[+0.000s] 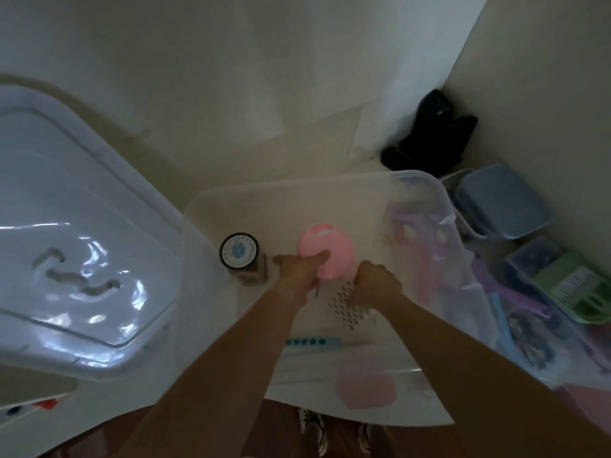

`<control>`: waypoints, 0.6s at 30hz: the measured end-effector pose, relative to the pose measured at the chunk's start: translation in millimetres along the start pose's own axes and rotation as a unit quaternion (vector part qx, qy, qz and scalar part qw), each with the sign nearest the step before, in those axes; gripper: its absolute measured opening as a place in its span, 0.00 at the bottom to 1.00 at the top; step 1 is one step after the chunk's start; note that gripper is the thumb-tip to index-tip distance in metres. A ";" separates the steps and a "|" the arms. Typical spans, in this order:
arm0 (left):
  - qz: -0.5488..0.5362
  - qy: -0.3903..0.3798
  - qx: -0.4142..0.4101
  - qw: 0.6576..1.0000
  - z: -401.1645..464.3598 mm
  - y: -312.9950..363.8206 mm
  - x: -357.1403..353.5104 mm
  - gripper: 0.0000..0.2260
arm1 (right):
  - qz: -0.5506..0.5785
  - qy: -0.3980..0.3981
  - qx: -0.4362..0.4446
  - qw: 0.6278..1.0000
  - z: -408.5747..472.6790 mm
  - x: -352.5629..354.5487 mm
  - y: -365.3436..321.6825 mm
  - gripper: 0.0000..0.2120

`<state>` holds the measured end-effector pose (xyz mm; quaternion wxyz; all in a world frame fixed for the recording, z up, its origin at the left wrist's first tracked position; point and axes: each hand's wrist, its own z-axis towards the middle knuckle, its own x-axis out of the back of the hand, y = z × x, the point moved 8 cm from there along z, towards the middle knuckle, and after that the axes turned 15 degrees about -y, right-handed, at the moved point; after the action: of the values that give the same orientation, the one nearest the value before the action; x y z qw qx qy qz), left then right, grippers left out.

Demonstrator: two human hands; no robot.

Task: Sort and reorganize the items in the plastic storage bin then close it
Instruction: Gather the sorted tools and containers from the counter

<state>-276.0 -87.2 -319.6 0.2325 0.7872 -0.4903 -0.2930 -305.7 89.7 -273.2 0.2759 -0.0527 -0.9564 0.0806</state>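
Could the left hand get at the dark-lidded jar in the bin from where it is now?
Probably yes. The jar stands upright in the bin, just left of the left hand, with nothing visible between them. But that hand is holding the pink bowl, so it would likely need to release it first.

One clear bin (426,186), one lid (82,200), one jar (239,251) (dark-capped), two hands.
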 end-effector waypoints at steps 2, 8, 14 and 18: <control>-0.037 -0.017 -0.010 0.999 -29.9 17.6 -10.4 0.59 | 0.036 0.026 0.011 0.999 -13.4 12.4 8.4 0.31; -0.032 -0.007 -0.056 0.998 -164.9 82.1 11.1 0.26 | 0.265 0.182 0.099 0.942 -120.8 69.6 30.5 0.29; -0.039 0.094 -0.142 0.985 -326.8 110.4 118.8 0.12 | 0.469 0.084 0.238 0.846 -241.0 39.1 -72.5 0.24; -0.103 0.172 -0.132 0.971 -385.6 67.9 203.1 0.15 | 0.562 -0.150 0.265 0.769 -279.5 -57.4 -156.9 0.15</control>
<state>17.3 -269.2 -44.9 0.3838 0.8345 -0.3158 -0.2377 -116.3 -37.7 -41.0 0.0373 -0.4931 -0.7255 0.4786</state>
